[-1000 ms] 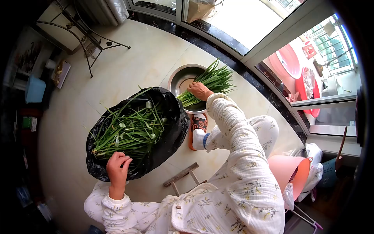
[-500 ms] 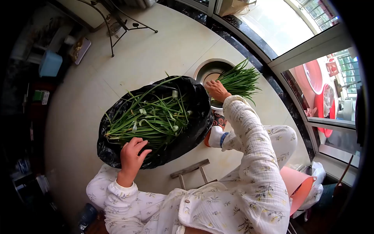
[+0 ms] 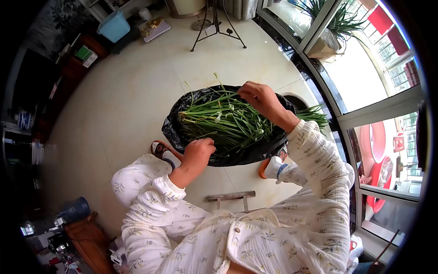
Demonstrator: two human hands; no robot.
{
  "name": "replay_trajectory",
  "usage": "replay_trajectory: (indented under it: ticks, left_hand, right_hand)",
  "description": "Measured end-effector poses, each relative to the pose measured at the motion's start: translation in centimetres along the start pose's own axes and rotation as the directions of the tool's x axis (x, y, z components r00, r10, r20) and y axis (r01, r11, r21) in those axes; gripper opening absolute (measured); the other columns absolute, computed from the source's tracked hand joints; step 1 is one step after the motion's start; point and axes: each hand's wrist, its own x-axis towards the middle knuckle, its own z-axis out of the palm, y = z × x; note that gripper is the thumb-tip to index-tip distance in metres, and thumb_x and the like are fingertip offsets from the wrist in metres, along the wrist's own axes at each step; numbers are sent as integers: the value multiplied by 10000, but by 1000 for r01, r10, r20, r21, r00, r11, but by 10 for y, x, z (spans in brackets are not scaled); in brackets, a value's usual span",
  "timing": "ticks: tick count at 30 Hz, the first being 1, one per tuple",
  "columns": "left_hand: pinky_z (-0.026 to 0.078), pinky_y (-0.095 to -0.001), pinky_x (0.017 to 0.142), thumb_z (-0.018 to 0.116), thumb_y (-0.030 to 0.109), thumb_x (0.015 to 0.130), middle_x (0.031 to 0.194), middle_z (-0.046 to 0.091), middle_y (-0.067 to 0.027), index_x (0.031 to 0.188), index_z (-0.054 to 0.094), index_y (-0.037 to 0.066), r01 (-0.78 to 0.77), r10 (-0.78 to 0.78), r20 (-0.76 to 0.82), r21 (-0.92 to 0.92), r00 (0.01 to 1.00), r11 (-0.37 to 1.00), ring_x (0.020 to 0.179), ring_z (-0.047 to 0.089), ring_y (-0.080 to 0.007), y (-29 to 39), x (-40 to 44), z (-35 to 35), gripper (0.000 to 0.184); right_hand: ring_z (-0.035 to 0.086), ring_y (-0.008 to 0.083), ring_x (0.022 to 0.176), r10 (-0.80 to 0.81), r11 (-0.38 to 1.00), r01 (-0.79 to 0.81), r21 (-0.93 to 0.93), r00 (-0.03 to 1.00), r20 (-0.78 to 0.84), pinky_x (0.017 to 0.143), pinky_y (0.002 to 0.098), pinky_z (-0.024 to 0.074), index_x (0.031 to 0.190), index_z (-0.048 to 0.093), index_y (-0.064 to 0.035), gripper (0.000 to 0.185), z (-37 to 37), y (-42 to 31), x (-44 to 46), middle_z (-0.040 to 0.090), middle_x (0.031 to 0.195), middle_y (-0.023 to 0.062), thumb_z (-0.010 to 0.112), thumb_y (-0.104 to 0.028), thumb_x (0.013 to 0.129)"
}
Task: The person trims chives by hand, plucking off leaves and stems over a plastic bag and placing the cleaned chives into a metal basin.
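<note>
Long green garlic chives (image 3: 228,116), some with pale bits among them, lie heaped in a black plastic bag (image 3: 171,123) on the floor. My left hand (image 3: 196,155) is at the bag's near left edge, its curled fingers at the chives; what they grip, if anything, is hidden. Over the bag's far right side is my right hand (image 3: 261,101), fingertips pinched together beside the chives; I cannot make out what is between them. Behind my right wrist, a metal bowl (image 3: 295,99) is partly hidden, with a bunch of chives (image 3: 315,118) sticking out to the right.
A small wooden stool frame (image 3: 230,196) stands between my legs, near my slippered feet. Ahead is a black metal stand (image 3: 216,32). Glass sliding doors (image 3: 346,91) run along the right, and a dark cabinet (image 3: 59,86) along the left.
My right hand has left the chives at the bowl and come over the bag. My left hand's fingers have curled in at the bag's edge. The view has shifted.
</note>
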Motion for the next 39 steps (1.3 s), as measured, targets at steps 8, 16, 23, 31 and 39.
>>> replay_trajectory:
  ticks: [8, 16, 23, 31, 39]
  left_hand:
    - [485, -391, 627, 685, 24, 672, 865, 578, -94, 843, 576, 44, 45, -42, -46, 62, 998, 997, 788, 603, -312, -8, -14, 18, 204]
    - [488, -398, 660, 700, 126, 706, 826, 592, -99, 910, 633, 65, -6, -2, -152, -55, 988, 998, 775, 606, -301, -9, -15, -13, 223]
    - [473, -391, 620, 717, 167, 703, 745, 591, -79, 710, 662, 65, 4, -38, -241, -136, 970, 991, 696, 592, -289, -12, -4, -39, 116]
    - [467, -208, 591, 697, 119, 812, 759, 667, -35, 884, 672, 6, 125, -299, -246, -540, 922, 832, 624, 589, -68, -25, 29, -72, 136]
    - [469, -218, 644, 650, 181, 870, 789, 658, -24, 891, 671, 29, 196, -242, 55, -769, 969, 609, 648, 560, -67, -20, 53, -59, 155]
  right_hand:
    - [614, 304, 767, -25, 886, 159, -435, 954, 298, 612, 393, 506, 863, 627, -46, 95, 171, -42, 44, 587, 835, 126, 581, -82, 789]
    - [609, 296, 687, -107, 927, 178, -331, 969, 221, 574, 380, 484, 713, 607, -78, 103, 125, -68, 49, 605, 770, 95, 591, -153, 783]
    - [544, 131, 608, -51, 997, 57, 57, 994, -92, 570, 267, 447, 843, 616, 16, 115, -7, -129, 60, 588, 750, 65, 652, -92, 820]
    - [561, 56, 614, 8, 906, 159, 393, 921, -391, 586, 199, 471, 889, 631, -17, 143, -113, -177, 63, 618, 719, 18, 610, -158, 901]
    - [523, 73, 580, 396, 636, -323, 701, 916, 63, 557, 205, 434, 875, 590, -10, 213, -54, -119, 11, 576, 700, 5, 600, -220, 913]
